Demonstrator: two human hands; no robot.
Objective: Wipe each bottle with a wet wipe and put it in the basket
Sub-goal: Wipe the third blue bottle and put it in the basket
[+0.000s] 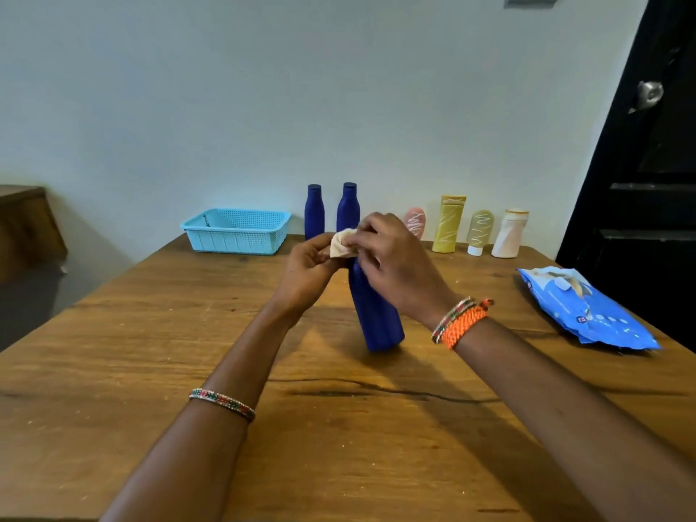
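Wooden table point(150, 352), brown, worn; a dark crack point(376, 388) runs across the top, nearer the camera than the hands. Pale specks scattered over the surface. Pale blue-grey wall point(263, 88) behind the table, well beyond the hands. Black door point(647, 182) to the right of the right hand, with a round metal knob point(648, 93) high on it. Grey metal fitting point(530, 0) on the wall at the top edge, cut off by the frame. Brown wooden furniture point(22, 227) far to the left of the left hand, partly out of view.
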